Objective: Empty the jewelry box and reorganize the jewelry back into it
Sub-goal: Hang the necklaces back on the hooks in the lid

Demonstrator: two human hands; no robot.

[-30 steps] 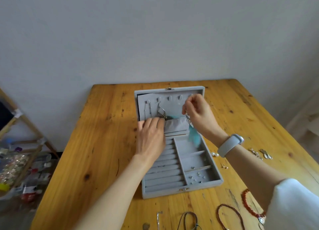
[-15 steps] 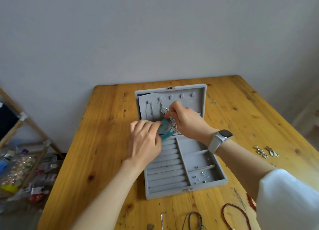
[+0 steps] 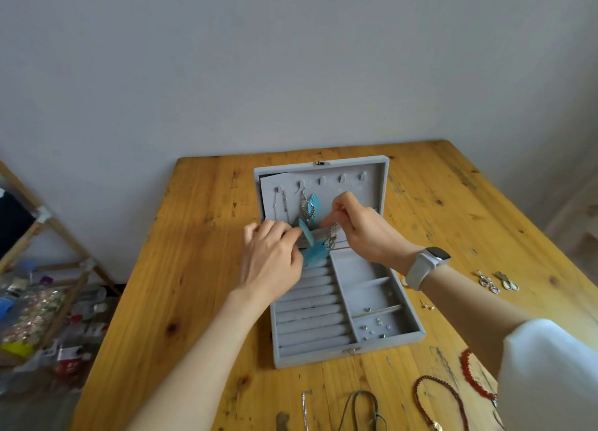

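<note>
An open grey velvet jewelry box (image 3: pixel 404 340) lies on the wooden table (image 3: pixel 194 268). Its lid (image 3: pixel 372 184) stands up, with hooks holding a chain earring (image 3: pixel 284 200) and a blue feather earring (image 3: pixel 310 205). My right hand (image 3: pixel 362 226) pinches the top of a second blue feather earring (image 3: pixel 323 242) in front of the lid. My left hand (image 3: pixel 271 259) touches that earring's feathers (image 3: pixel 312 252) and the grey pocket at the lid's base. Small studs (image 3: pixel 375 327) lie in the front right compartment.
Loose jewelry lies on the table: drop earrings (image 3: pixel 498 281) at the right, red bead bracelets (image 3: pixel 440 398) and a cord necklace (image 3: pixel 362 408) at the front, and tiny studs (image 3: pixel 427 306) by the box. A wooden shelf with bottles (image 3: pixel 48 301) stands at the left.
My right hand came from the lid's right side to its middle with the feather earring. My left hand shifted slightly left at the pocket. One feather earring now hangs from a hook.
</note>
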